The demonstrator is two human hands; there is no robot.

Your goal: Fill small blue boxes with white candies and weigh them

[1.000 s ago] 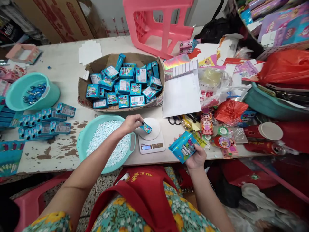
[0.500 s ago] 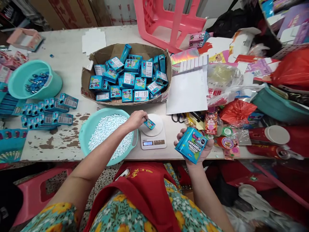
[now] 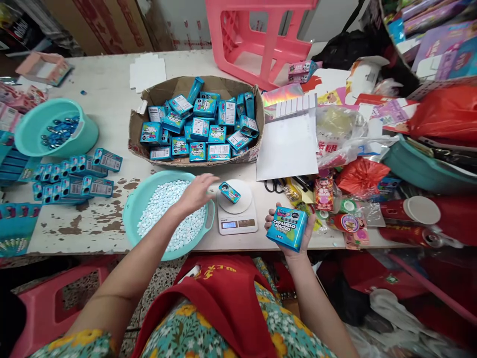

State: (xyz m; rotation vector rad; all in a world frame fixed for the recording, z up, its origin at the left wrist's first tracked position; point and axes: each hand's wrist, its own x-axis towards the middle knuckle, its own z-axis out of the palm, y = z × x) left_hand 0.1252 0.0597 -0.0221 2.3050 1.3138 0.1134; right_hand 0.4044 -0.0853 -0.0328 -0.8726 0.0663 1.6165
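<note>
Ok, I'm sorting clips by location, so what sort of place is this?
Probably a candy-packing workshop: a basin of pale pieces, a digital scale and a cardboard box of blue packs share one worn table.

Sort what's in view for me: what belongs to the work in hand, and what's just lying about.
Seems in use:
- blue box in the right hand
- small blue pack on the scale
- basin of white pieces
- cardboard tray of blue boxes

Seems just lying about:
- pink stool
- drink can
- red bag
</note>
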